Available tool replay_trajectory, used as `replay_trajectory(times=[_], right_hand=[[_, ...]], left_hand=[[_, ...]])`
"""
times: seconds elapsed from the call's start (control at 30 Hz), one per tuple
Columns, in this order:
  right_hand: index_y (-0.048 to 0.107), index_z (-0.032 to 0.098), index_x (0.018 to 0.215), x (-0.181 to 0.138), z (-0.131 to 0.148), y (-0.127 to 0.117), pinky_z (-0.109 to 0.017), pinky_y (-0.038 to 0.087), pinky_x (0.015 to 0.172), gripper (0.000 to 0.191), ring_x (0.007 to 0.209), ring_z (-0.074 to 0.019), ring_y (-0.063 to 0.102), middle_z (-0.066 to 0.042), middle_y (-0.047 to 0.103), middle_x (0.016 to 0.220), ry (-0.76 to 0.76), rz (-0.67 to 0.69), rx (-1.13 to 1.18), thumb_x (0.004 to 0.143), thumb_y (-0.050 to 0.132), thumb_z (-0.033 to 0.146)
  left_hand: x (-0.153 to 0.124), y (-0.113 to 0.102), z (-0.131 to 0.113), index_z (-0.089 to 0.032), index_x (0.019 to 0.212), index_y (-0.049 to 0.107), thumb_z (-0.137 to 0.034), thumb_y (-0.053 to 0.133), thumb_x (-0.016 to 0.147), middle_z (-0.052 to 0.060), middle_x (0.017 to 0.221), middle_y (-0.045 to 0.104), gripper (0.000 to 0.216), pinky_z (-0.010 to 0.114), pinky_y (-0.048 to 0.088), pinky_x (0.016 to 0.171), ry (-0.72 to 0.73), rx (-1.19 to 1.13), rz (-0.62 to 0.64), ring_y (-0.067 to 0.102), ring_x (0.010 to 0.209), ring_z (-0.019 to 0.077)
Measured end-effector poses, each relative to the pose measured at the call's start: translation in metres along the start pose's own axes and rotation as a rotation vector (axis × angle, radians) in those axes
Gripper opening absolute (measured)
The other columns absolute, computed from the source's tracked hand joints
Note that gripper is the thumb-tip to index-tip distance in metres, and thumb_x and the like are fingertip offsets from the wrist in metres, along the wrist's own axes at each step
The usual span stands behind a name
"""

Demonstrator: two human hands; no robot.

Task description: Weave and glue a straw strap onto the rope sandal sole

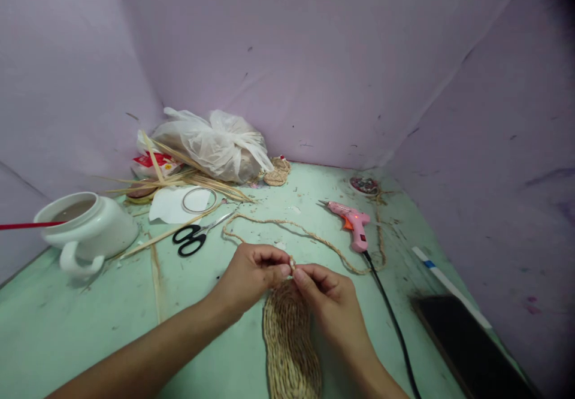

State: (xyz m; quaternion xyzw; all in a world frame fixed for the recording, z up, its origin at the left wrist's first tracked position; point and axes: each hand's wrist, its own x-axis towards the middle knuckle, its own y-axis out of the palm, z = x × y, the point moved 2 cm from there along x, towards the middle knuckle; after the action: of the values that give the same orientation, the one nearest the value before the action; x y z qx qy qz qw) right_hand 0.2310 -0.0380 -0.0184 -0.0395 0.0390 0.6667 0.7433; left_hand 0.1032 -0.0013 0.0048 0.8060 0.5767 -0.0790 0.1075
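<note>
My left hand (257, 276) and my right hand (330, 300) meet at the centre, fingertips pinched together. Between them shows a short bit of twisted straw cord (309, 233) with a small pale spot; the fingers hide most of it. The cord's long tail loops over the table behind my hands and round to the right. Just below the fingertips lies a sole-shaped piece of coiled straw cord (291, 345), flat on the table, its lower end cut off by the frame.
A pink glue gun (353, 222) with a black cable (395, 327) lies right. Black-handled scissors (191, 240), a white pot (92, 231) and straw strips (197, 178) are left. Behind sits a tied plastic bag (220, 144). A dark slab (467, 345) lies front right.
</note>
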Motion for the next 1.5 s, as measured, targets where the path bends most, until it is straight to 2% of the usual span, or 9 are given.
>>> replay_trajectory(times=[0.13, 0.3, 0.43, 0.53, 0.63, 0.8, 0.97, 1.13, 1.5], right_hand=[[0.072, 0.012, 0.068, 0.001, -0.003, 0.001, -0.025, 0.039, 0.051, 0.024, 0.050, -0.0121, 0.050, -0.001, 0.059, 0.050, 0.056, 0.015, 0.082, 0.069, 0.067, 0.035], [0.066, 0.011, 0.065, 0.006, -0.009, 0.002, -0.028, 0.047, 0.053, 0.029, 0.050, -0.0145, 0.057, -0.004, 0.064, 0.054, 0.182, 0.006, 0.218, 0.060, 0.074, 0.039], [0.061, 0.015, 0.067, 0.003, -0.004, 0.000, -0.026, 0.048, 0.053, 0.026, 0.055, -0.0147, 0.058, -0.003, 0.064, 0.060, 0.088, -0.094, 0.127, 0.061, 0.074, 0.036], [0.066, 0.016, 0.076, 0.000, 0.003, -0.004, -0.024, 0.047, 0.051, 0.022, 0.059, -0.0150, 0.059, -0.004, 0.066, 0.068, -0.016, -0.190, -0.009, 0.063, 0.071, 0.034], [0.069, 0.016, 0.073, -0.001, 0.005, -0.004, -0.024, 0.047, 0.050, 0.019, 0.057, -0.0161, 0.059, -0.005, 0.068, 0.066, -0.018, -0.154, -0.063, 0.063, 0.070, 0.032], [0.071, 0.014, 0.067, 0.001, 0.000, -0.001, -0.027, 0.049, 0.051, 0.018, 0.051, -0.0157, 0.059, -0.004, 0.066, 0.054, 0.073, -0.099, 0.088, 0.060, 0.072, 0.031], [0.071, 0.014, 0.062, 0.002, 0.000, -0.001, -0.026, 0.049, 0.051, 0.017, 0.049, -0.0147, 0.059, -0.005, 0.067, 0.053, 0.136, -0.105, 0.170, 0.056, 0.075, 0.029], [0.072, 0.015, 0.062, 0.001, 0.001, -0.001, -0.025, 0.049, 0.051, 0.016, 0.050, -0.0150, 0.059, -0.005, 0.068, 0.054, 0.120, -0.105, 0.120, 0.058, 0.074, 0.030], [0.071, 0.014, 0.064, -0.001, 0.005, -0.002, -0.026, 0.046, 0.053, 0.017, 0.055, -0.0157, 0.058, -0.004, 0.066, 0.056, 0.080, -0.052, 0.019, 0.062, 0.069, 0.031]], left_hand=[[0.001, 0.002, 0.005, -0.011, 0.062, 0.064, -0.017, 0.069, 0.055, -0.003, 0.054, 0.055, 0.011, 0.020, 0.033, 0.051, -0.021, -0.151, -0.017, 0.043, 0.050, 0.0060], [0.001, 0.003, 0.013, -0.011, 0.069, 0.059, -0.024, 0.068, 0.060, -0.005, 0.047, 0.049, 0.018, 0.018, 0.027, 0.042, -0.070, -0.235, 0.038, 0.038, 0.041, 0.0040], [0.000, 0.005, 0.013, -0.014, 0.071, 0.053, -0.031, 0.064, 0.067, -0.005, 0.045, 0.049, 0.021, 0.015, 0.027, 0.036, -0.082, -0.244, 0.071, 0.041, 0.039, 0.0050], [0.000, 0.005, 0.013, -0.014, 0.070, 0.052, -0.030, 0.063, 0.068, -0.005, 0.040, 0.050, 0.020, 0.014, 0.026, 0.033, -0.110, -0.220, 0.063, 0.038, 0.033, 0.0044], [0.000, 0.004, 0.013, -0.013, 0.068, 0.054, -0.028, 0.065, 0.063, -0.004, 0.038, 0.051, 0.019, 0.015, 0.028, 0.032, -0.143, -0.206, 0.037, 0.039, 0.031, 0.0048], [0.000, 0.003, 0.014, -0.013, 0.065, 0.053, -0.025, 0.067, 0.059, -0.003, 0.036, 0.052, 0.020, 0.015, 0.032, 0.030, -0.198, -0.197, 0.027, 0.043, 0.031, 0.0063], [0.000, 0.005, 0.009, -0.013, 0.065, 0.053, -0.024, 0.064, 0.061, -0.005, 0.035, 0.050, 0.016, 0.014, 0.031, 0.029, -0.167, -0.123, 0.016, 0.040, 0.029, 0.0053], [-0.004, 0.006, 0.004, -0.014, 0.064, 0.053, -0.017, 0.060, 0.063, -0.007, 0.038, 0.047, 0.008, 0.014, 0.030, 0.028, -0.116, 0.021, -0.059, 0.042, 0.029, 0.0054], [-0.011, 0.007, -0.005, -0.013, 0.061, 0.056, -0.017, 0.056, 0.069, -0.006, 0.038, 0.050, 0.009, 0.015, 0.028, 0.031, -0.090, 0.183, -0.060, 0.037, 0.029, 0.0034]])
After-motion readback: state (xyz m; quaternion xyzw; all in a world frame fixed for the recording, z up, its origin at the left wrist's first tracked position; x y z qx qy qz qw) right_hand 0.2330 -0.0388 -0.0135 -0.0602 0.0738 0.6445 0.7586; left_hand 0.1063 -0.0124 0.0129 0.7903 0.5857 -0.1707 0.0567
